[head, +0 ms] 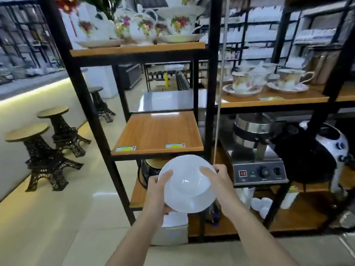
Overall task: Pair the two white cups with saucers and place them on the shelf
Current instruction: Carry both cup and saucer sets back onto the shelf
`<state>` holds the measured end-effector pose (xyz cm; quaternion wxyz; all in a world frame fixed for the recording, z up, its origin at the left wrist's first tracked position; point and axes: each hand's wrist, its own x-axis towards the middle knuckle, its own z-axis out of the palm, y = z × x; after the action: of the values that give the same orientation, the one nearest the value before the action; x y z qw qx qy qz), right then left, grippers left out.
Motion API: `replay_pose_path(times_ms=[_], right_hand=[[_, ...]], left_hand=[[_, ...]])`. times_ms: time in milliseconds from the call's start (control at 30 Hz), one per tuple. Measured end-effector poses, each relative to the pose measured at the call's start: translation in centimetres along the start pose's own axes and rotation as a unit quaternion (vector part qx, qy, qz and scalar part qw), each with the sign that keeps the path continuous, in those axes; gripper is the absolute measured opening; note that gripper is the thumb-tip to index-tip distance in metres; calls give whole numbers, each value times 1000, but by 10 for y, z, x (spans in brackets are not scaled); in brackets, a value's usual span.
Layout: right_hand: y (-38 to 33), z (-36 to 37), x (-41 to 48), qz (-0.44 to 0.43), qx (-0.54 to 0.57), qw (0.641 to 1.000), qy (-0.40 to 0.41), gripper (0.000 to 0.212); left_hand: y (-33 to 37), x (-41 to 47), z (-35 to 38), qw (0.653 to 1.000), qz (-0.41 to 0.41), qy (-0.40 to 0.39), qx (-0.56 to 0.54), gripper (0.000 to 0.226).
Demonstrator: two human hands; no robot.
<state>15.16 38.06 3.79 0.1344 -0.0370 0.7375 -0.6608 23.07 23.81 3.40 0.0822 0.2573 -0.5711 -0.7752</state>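
While both hands (pixel 189 186) grip it, saucer (pixel 187 184) hovers below shelf (pixel 157 135)

Both hands cover parts of the white saucer (pixel 187 184): the left hand (pixel 159 191) hides its left rim and the right hand (pixel 217 181) its right rim, so the fingers behind it cannot be seen. The saucer and forearms hide most of the white box (pixel 173 227) and a dark item beside it too obscured to identify. The floral tea set (pixel 146 25) on the top shelf is blurred and cut off by the upper edge.
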Motion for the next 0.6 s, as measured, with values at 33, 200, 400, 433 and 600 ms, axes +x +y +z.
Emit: replay_pose_path(times_ms=[33, 200, 400, 433, 600], right_hand=[[-4, 11, 13, -5, 2, 1000, -8, 36], [-16, 58, 88, -28, 8, 999, -46, 34], [-34, 105, 183, -29, 6, 997, -77, 29], [-38, 112, 198, -29, 4, 995, -91, 28], [-49, 151, 253, -2, 12, 993, -121, 38]], left_hand=[[7, 10, -7, 1000, 1, 5, 5, 66], [37, 73, -28, 999, 21, 47, -5, 58], [73, 155, -42, 991, -2, 131, -8, 60], [78, 168, -45, 990, -2, 140, -7, 59], [101, 227, -65, 982, 0, 189, 14, 47]])
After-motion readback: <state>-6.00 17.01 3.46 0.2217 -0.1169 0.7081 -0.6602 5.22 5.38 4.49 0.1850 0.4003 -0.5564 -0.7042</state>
